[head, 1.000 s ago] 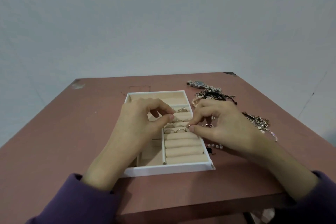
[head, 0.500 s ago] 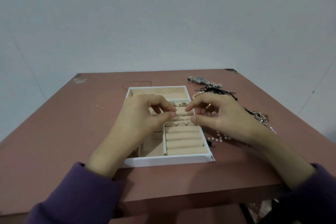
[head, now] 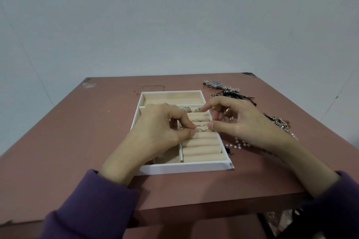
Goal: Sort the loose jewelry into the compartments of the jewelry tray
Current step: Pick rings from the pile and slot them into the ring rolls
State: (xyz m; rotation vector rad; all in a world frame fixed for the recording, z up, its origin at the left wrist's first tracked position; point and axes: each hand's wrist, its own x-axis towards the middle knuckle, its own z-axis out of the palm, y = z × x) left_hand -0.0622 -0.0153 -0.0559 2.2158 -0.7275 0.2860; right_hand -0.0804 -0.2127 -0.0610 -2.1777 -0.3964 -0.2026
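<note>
Since half a second ago the right hand (head: 239, 122) has straightened its forefinger away from the thumb, and it appears to hold nothing. The left hand (head: 155, 132) pinches a thin ring (head: 194, 135) between thumb and forefinger. The ring hangs just over the left end of the rolls (head: 202, 148), which run left to right, so its slot looks to lie directly below the left hand. In the tray (head: 186, 168), seated rings (head: 197, 110) fill the farther slots, and the nearer rolls show none. Loose chains (head: 279, 122) and pearls (head: 236, 146) lie to the right.
</note>
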